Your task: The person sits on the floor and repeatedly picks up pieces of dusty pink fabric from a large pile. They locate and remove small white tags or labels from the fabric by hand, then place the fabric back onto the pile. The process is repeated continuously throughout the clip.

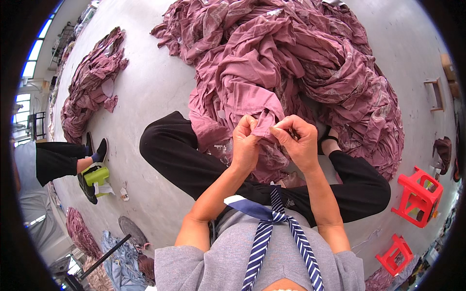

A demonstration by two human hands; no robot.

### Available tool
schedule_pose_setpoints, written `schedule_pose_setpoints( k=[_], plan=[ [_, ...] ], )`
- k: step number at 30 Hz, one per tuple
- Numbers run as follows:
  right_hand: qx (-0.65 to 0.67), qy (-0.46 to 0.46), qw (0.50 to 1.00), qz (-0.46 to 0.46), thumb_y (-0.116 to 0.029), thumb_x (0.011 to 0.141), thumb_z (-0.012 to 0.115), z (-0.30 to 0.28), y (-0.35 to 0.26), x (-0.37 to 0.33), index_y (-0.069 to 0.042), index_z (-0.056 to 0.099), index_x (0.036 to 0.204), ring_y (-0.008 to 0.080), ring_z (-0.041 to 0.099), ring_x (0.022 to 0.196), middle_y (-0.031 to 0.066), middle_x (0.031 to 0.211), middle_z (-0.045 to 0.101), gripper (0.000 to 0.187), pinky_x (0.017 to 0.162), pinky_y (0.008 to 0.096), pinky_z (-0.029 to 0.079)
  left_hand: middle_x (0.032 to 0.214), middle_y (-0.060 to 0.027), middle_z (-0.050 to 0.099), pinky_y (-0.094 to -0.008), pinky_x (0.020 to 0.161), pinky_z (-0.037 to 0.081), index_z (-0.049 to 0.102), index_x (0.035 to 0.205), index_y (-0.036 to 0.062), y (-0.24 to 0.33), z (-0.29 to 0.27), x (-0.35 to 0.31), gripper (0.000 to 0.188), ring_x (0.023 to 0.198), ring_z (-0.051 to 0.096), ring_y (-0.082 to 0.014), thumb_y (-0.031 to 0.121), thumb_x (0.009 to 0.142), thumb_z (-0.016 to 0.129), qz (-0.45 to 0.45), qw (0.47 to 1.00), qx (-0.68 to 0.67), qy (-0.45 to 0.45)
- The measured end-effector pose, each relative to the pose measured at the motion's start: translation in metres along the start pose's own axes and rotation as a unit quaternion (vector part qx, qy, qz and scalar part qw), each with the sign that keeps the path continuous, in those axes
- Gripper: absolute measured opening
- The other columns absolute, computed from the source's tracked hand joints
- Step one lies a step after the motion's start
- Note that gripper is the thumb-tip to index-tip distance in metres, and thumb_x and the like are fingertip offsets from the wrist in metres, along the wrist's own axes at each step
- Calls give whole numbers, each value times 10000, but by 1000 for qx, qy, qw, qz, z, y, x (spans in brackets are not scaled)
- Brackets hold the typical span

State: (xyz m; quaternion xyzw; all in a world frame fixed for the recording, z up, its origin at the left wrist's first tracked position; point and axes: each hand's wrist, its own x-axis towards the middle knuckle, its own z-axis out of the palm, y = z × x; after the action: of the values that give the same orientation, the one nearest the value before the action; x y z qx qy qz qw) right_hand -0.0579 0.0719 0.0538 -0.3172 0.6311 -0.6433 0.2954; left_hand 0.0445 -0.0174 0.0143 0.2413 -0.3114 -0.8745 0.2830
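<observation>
A large heap of dusty-pink fabric lies on the floor in front of me and reaches between my legs. Close to its near side, my left hand pinches a folded edge of the pink cloth. Just right of it, my right hand grips the same edge with thumb and forefinger. Both hands are close together, with a short corner of cloth between them. Whether a small thing sits in the right fingertips cannot be made out.
Another pink fabric pile lies at the left, near a seated person's legs and a green stool. Red plastic stools stand at the right, with a small wooden frame beyond. Blue cloth lies lower left.
</observation>
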Motion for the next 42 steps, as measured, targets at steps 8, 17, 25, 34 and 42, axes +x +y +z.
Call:
schedule_pose_setpoints(
  k=[8,17,25,34,42],
  plan=[
    [-79,24,996,-45,-216,855,634,-23,-4,-2,-6,539,976,43,473,619,1,721,532,261,546,188,369,719,27,527,-202,615,481,423,769,100,4,11,-1,204,675,559,-65,-21,841,571,-10,999,-22,37],
    [-204,15,979,-22,-149,798,686,-31,-3,-18,-14,555,902,157,609,623,91,711,600,216,581,253,483,752,6,540,-268,709,516,416,798,110,0,4,0,198,731,595,-105,-15,843,562,-7,1000,0,9],
    [-192,-7,981,-7,-148,819,664,-27,-1,-13,-4,554,882,166,617,609,102,719,617,192,550,255,472,693,34,490,-192,573,469,397,749,99,3,12,-2,238,627,522,-51,-56,819,564,20,999,20,33],
    [-224,-17,974,-7,-181,838,643,-31,-3,-9,-12,561,879,161,587,561,96,694,606,192,511,258,440,692,50,473,-179,598,437,403,748,102,4,10,-2,242,636,489,-35,-58,813,573,23,999,28,24],
    [-206,-16,978,-36,-162,856,628,-27,0,-7,3,574,889,89,499,547,56,665,571,177,498,215,387,718,54,458,-176,611,423,402,749,103,0,5,-1,252,652,481,-30,-61,796,587,38,998,55,11]
  ],
)
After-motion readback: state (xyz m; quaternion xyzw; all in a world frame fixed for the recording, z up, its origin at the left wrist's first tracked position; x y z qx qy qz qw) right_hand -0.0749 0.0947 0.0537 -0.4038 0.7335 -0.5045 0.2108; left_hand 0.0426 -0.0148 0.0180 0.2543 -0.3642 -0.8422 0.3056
